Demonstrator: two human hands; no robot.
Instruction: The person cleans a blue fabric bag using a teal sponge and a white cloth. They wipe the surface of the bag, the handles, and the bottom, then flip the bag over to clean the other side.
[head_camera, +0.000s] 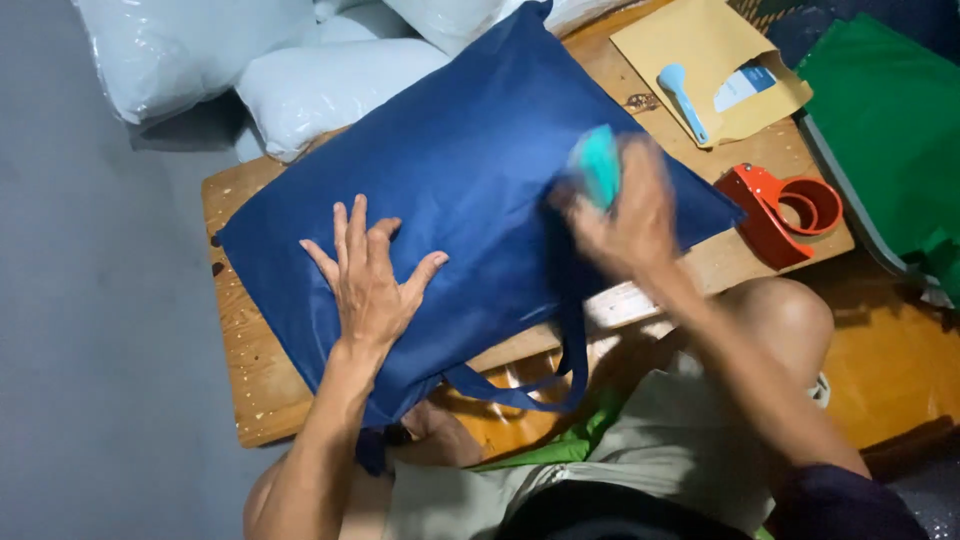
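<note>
On the low wooden table (250, 400) lies a stuffed dark-blue fabric bag (470, 170); left hand (370, 280) presses flat on it, fingers spread, holding nothing. Right hand (625, 215), blurred, grips a teal object (598, 165) over the bag's right end. Orange tape dispenser (785, 205) just beside the bag; brown envelope (705, 60) beyond.

One dark blue fabric bag (470, 170), one orange plastic tape dispenser (780, 210), one brown paper envelope (705, 60), two green fabric bags (880, 120).
</note>
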